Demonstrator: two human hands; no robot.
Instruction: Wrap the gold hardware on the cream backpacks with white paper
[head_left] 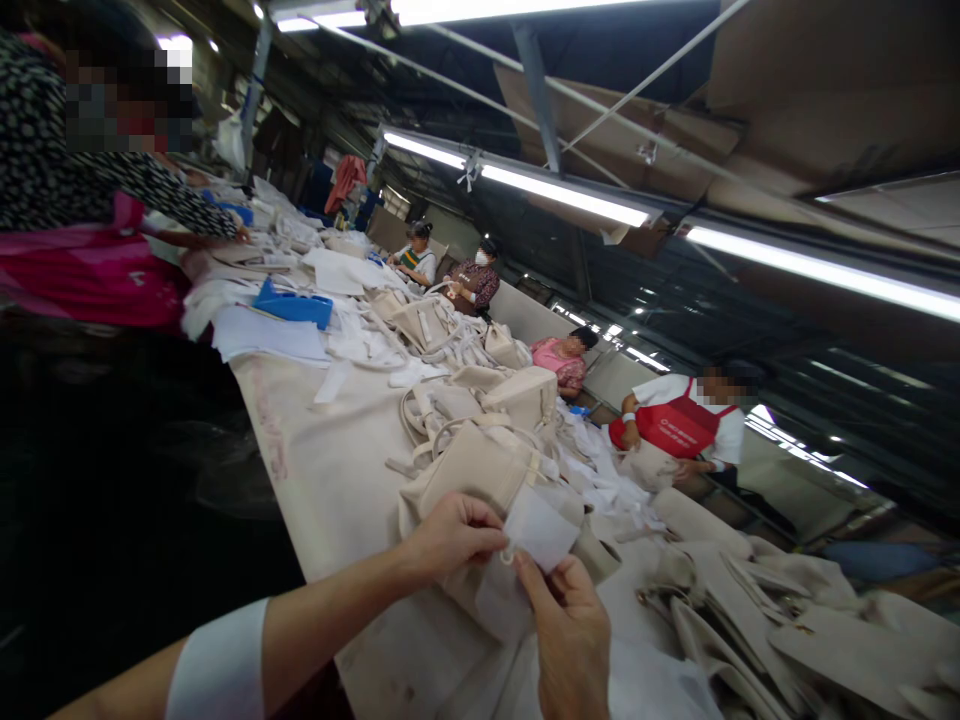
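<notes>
My left hand (456,535) reaches in with a white band around the forearm. Its thumb and fingers are pinched beside a small white ring-like piece (508,554). Opposite it, my right hand (571,615) has its fingers curled in, the thumb tip close to that piece and the fingers at the lower edge of a thin white sheet (544,530). Exactly how the piece and the sheet are joined cannot be made out. Just beyond both hands a beige handbag (472,470) lies on the table (315,460), its strap looped on top.
More beige bags (521,398) and white sheets (262,333) cover the long table. Beige bag pieces (750,600) pile up at the right. A blue item (292,303) lies farther up. One person (90,230) leans in from the left; several people work along the far side.
</notes>
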